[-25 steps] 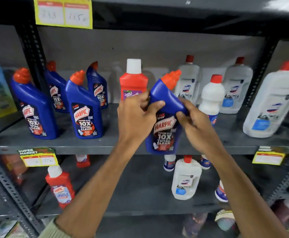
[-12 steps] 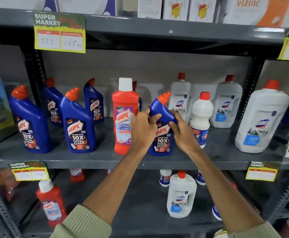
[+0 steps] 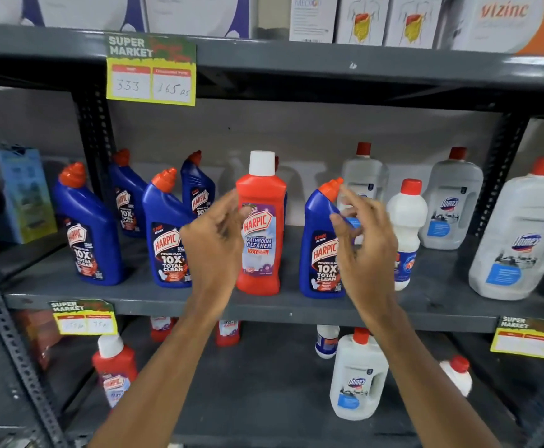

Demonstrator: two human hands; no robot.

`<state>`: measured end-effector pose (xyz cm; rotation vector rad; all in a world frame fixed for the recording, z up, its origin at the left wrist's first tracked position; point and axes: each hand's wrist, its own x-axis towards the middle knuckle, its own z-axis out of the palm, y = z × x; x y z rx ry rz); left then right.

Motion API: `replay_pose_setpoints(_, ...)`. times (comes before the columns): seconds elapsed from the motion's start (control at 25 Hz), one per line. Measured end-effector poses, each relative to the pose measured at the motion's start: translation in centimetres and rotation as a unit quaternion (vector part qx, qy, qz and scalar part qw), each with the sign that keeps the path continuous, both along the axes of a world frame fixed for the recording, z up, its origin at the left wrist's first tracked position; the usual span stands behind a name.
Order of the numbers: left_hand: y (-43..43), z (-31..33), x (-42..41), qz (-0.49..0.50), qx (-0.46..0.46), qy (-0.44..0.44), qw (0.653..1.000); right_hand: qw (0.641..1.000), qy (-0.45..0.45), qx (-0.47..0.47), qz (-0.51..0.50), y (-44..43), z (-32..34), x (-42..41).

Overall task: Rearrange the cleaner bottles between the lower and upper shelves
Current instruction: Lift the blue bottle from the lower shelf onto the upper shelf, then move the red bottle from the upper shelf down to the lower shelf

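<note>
A blue Harpic bottle (image 3: 320, 250) with an orange cap stands upright on the upper shelf (image 3: 290, 307), right of a red Harpic bathroom cleaner bottle (image 3: 261, 227). My left hand (image 3: 214, 240) hovers open in front of the red bottle's left side. My right hand (image 3: 366, 240) hovers open just right of the blue bottle, fingers spread, holding nothing. Three more blue Harpic bottles (image 3: 167, 234) stand at the left of the same shelf. On the lower shelf (image 3: 264, 399) stand a red bottle (image 3: 113, 370) and a white Domex bottle (image 3: 357, 379).
White Domex jugs (image 3: 519, 234) and a small white bottle (image 3: 406, 227) fill the upper shelf's right side. A blue box (image 3: 25, 195) sits at far left. Price tags (image 3: 151, 71) hang on the shelf edges. Boxes line the top shelf. More small bottles stand at the lower shelf's back.
Both hands carried the blue Harpic bottle up onto the upper shelf, set it beside the red bottle, then let go and drew back open.
</note>
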<state>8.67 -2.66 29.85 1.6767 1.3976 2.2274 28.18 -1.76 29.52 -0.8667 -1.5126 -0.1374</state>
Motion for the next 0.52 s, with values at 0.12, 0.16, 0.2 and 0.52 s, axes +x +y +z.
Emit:
replay_pose_setpoints(0.12,2.2,-1.2,-1.8,0.018,-0.087,0.034,0.995,0.993,-0.039,-0.093,0.060,0.5,-0.3,-4.7)
replay_pose_setpoints(0.16,3.0,-1.8,-2.0,0.002,-0.131,0.062,0.989,0.984,-0.073,-0.152,0.057,1.7,-1.1,-6.0)
replay_pose_setpoints(0.2,3.7,-2.3,-1.9,-0.025,-0.169,0.074,0.982,0.969,-0.095,-0.223,0.055,2.7,-1.8,-7.0)
replay_pose_setpoints(0.52,-1.9,-5.1,-2.6,-0.095,-0.145,0.003,0.985,0.947,-0.006,-0.290,0.139,-1.3,-5.1,-7.9)
